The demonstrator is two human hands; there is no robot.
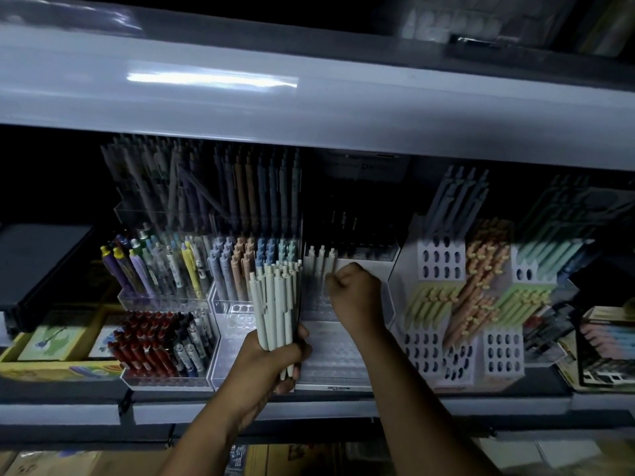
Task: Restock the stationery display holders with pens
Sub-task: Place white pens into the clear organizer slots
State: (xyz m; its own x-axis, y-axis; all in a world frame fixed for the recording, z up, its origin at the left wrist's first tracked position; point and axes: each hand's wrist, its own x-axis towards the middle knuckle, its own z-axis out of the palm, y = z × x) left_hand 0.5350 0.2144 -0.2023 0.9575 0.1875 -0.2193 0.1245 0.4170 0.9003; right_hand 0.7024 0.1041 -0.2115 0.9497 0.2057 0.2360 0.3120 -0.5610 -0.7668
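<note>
Seen from the head camera, a person's left hand reaches up from below, forearm slanting in from lower left. Its fingers are wrapped tight round an upright bundle of pale grey-green plastic click pens. The right hand stretches farther in, wrist bent, fingers curled into a fist over the white stepped pen holder with rows of round holes. Its knuckles sit just beside three matching pale pens standing in the holder's upper row; whether it pinches one cannot be told.
</note>
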